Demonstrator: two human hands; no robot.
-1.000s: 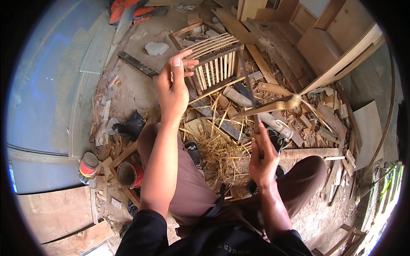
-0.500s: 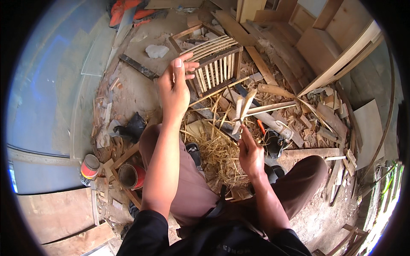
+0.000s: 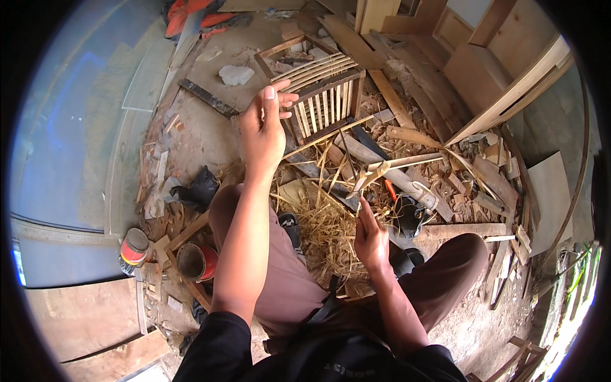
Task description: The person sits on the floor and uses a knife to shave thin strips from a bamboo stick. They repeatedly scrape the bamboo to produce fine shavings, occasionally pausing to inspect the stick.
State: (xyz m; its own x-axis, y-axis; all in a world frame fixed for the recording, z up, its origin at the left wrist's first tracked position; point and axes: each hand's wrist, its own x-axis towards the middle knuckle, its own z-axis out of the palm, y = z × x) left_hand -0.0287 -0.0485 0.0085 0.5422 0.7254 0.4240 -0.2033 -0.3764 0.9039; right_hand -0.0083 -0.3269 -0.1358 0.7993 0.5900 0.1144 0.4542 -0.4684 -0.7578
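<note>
My left hand (image 3: 263, 124) is raised beside a slatted wooden crate (image 3: 321, 105), its thumb up and its fingers apart, loosely bent; I see nothing held in it. In front of my right knee, my right hand (image 3: 372, 242) is closed, its index finger pointing forward. Just beyond that fingertip are pale split wood pieces (image 3: 375, 172) and a thin dark rod or blade (image 3: 347, 153). What the right hand grips is too small to make out. Below, between my legs, lies a heap of straw-like shavings (image 3: 321, 232).
Wood offcuts (image 3: 455, 181) litter the right side. Two red cans (image 3: 196, 262) stand by my left knee. A black bag (image 3: 197, 188) lies left of it. A white lump (image 3: 236, 75) is near the crate. Wooden panels (image 3: 503, 89) lean at the far right.
The pale split pieces beyond my right hand have tipped over from upright toward the right and lower. My right hand has come slightly nearer to me. The left hand has barely moved.
</note>
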